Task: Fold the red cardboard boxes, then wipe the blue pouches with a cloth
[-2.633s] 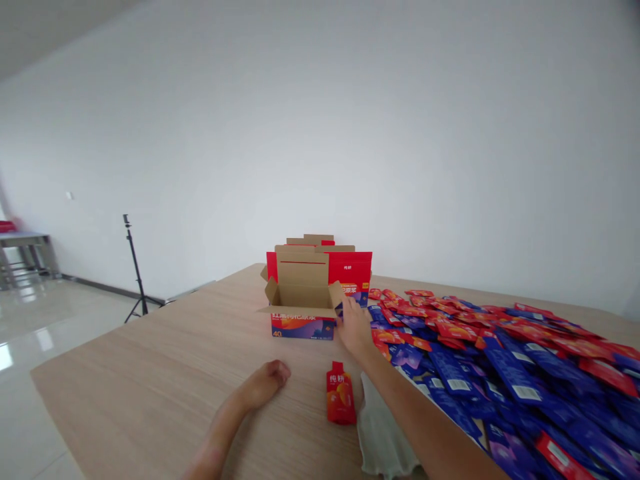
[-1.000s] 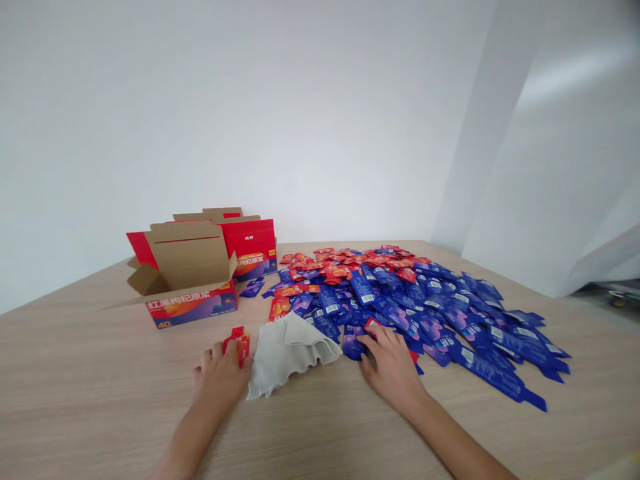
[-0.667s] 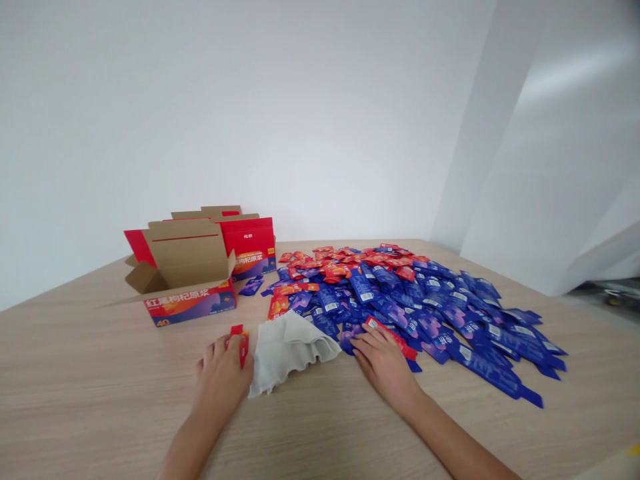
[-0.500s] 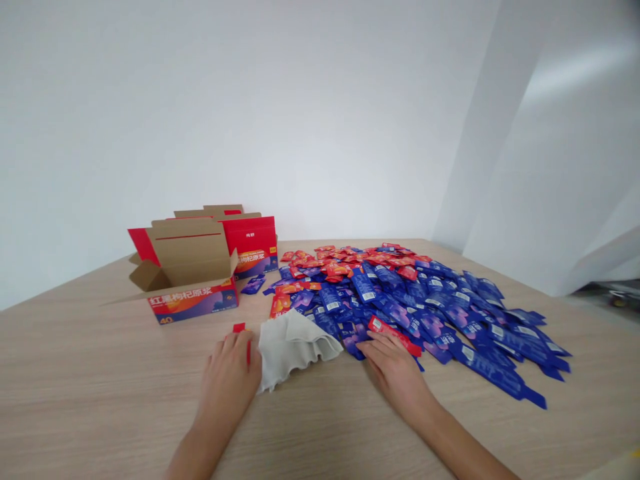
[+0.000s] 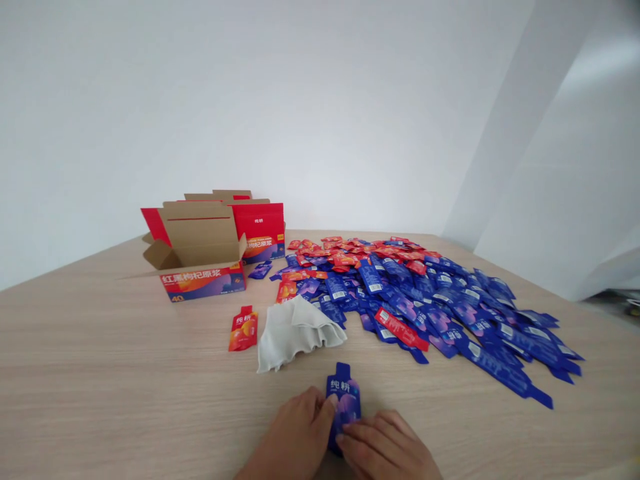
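Low in the view, a blue pouch (image 5: 345,393) with a narrow spout end stands out between my hands, its spout pointing away from me. My left hand (image 5: 300,430) pinches its left edge with the thumb on top. From the right, my right hand (image 5: 387,443) has its fingers pressed together over the pouch's lower part. A crumpled pale grey cloth (image 5: 297,333) lies just beyond them. Left of the cloth, a single red pouch (image 5: 243,331) lies face up, spout away from me.
A large heap of blue pouches (image 5: 400,293) and red pouches (image 5: 345,257) spreads across the right side. One red pouch (image 5: 401,328) lies on its near edge. Back left stand an open carton (image 5: 205,283) and another red carton (image 5: 260,230) behind it, before a white wall.
My left hand has left the red pouch and moved right and nearer to me. My right hand has come from the heap's edge to the front, where both hands now hold a blue pouch.
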`<action>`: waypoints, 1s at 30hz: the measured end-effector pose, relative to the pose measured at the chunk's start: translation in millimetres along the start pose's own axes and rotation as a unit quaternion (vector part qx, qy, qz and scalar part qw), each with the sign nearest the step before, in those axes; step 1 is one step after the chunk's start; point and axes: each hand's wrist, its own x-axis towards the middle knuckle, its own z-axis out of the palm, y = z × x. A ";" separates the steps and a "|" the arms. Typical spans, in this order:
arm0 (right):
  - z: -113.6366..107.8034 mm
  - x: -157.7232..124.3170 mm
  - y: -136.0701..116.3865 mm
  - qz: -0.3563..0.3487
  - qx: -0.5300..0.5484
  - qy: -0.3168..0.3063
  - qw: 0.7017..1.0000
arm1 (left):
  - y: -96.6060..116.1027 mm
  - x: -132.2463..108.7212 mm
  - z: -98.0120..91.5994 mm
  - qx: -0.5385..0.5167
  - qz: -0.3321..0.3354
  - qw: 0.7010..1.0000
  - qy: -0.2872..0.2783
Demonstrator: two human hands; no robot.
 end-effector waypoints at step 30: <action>22.3 84.2 51.5 0.275 0.191 -0.068 0.940 | -61.0 -24.2 7.9 0.416 0.255 0.845 0.219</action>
